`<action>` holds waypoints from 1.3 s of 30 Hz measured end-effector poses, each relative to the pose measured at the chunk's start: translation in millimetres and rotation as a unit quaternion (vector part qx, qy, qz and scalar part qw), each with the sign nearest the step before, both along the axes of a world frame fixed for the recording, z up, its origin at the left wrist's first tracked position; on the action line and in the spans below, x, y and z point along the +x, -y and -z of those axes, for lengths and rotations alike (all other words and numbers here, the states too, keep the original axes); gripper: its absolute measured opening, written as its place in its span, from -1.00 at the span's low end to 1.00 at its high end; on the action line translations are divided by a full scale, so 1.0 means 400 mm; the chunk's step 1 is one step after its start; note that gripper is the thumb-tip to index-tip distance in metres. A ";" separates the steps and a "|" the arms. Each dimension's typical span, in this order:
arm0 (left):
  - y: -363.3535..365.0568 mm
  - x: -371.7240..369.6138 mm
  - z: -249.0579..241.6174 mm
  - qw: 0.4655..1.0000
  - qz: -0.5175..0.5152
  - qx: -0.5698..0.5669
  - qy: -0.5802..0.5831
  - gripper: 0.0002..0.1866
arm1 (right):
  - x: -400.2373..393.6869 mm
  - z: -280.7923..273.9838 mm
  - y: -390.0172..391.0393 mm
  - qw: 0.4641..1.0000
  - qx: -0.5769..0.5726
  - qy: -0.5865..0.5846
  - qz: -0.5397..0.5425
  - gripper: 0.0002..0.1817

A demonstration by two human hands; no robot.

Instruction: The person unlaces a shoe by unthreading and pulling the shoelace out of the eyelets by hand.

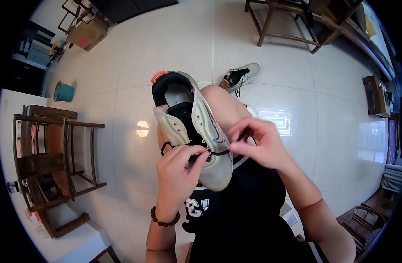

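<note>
A pale sneaker point(220, 173) with a black lining and blue stitching rests on my lap, toe toward me. Its upper eyelets show no lace through them. My left hand point(181, 164) pinches at the lower eyelets, thumb and forefinger together over the lacing. From there a black shoelace point(220, 153) runs taut to my right hand point(258, 142), whose fingers are closed on it just right of the shoe. A loop of lace also sticks out left of the shoe. The matching sneaker point(241, 78) lies on the floor ahead, its black lace loose.
Pale tiles point(166, 48) cover the floor. A wooden chair point(56, 153) stands at the left, with a teal bucket point(63, 92) and a cardboard box point(88, 33) beyond it. More wooden furniture point(288, 26) stands at the upper right.
</note>
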State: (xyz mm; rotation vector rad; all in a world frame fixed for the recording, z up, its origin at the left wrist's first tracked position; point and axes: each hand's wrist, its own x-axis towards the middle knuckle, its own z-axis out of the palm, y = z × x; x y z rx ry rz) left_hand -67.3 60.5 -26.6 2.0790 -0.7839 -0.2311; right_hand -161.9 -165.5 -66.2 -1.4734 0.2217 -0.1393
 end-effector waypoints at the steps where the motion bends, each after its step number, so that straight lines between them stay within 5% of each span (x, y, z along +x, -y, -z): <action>1: 0.002 0.000 0.001 1.000 -0.004 -0.004 0.004 -0.91 | -0.002 -0.007 -0.010 0.997 -0.073 0.011 -0.009 -0.69; 6: -0.001 0.000 -0.001 1.000 -0.001 -0.001 0.018 -0.90 | 0.015 -0.029 -0.056 0.975 -0.196 0.098 -0.024 -0.67; 13: 0.002 0.003 0.003 1.000 0.004 -0.016 0.021 -0.91 | 0.025 -0.059 -0.012 0.973 -0.195 0.120 0.011 -0.90; 20: 0.005 0.012 -0.020 0.999 0.031 -0.008 0.040 -0.88 | 0.027 -0.072 0.108 0.973 0.034 0.151 0.171 -0.94; 23: 0.001 0.009 -0.010 0.999 0.029 -0.016 0.018 -0.88 | 0.028 -0.071 0.146 0.932 -0.283 0.110 0.198 -0.88; 24: 0.001 0.008 -0.008 0.999 0.030 -0.016 0.019 -0.88 | 0.028 -0.071 0.142 0.932 -0.283 0.110 0.199 -0.88; 28: -0.001 0.007 -0.009 0.999 0.031 -0.007 0.020 -0.90 | 0.016 -0.067 0.046 0.927 -0.332 0.170 -0.025 -0.73; 35: 0.000 0.007 -0.020 1.000 0.016 0.008 -0.004 -0.91 | 0.036 -0.039 -0.043 0.927 -0.349 0.130 -0.053 -0.81; 39: 0.001 0.009 -0.018 1.000 0.014 0.026 -0.002 -0.91 | 0.036 -0.041 -0.036 0.960 -0.236 0.139 -0.052 -0.85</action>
